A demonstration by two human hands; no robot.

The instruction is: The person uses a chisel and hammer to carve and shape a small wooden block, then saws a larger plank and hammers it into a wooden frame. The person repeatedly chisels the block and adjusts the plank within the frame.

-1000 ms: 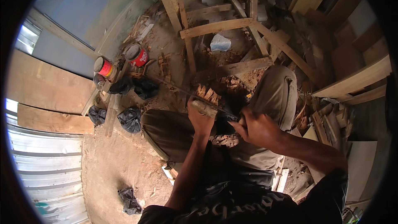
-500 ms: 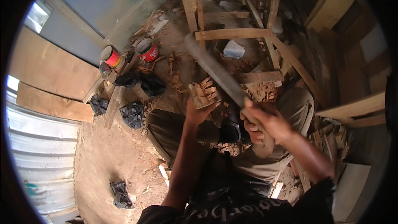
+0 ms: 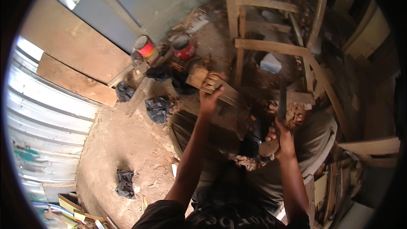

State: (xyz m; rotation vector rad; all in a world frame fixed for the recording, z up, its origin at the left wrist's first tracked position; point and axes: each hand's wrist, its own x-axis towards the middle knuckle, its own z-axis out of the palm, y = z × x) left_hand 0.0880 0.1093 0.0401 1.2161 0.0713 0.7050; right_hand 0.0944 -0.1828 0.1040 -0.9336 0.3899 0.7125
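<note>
My left hand is closed around a piece of wood, whose upper end is split and chipped. It is held out ahead of my left knee, tilted down to the right. My right hand grips a machete by its wooden handle, between my knees. The dark blade points away from me, apart from the wood and blurred near its tip. A dark shoe shows below the wood.
Ahead stands a wooden chair frame, with wood chips at its base. Two red cans and several black plastic bags are at the left. Scrap wood lies at my right; corrugated metal lines the left wall.
The machete has swung from slanting up-left to pointing nearly straight ahead. The wood is turned, showing its long side. My view has shifted left, so the surroundings appear farther right.
</note>
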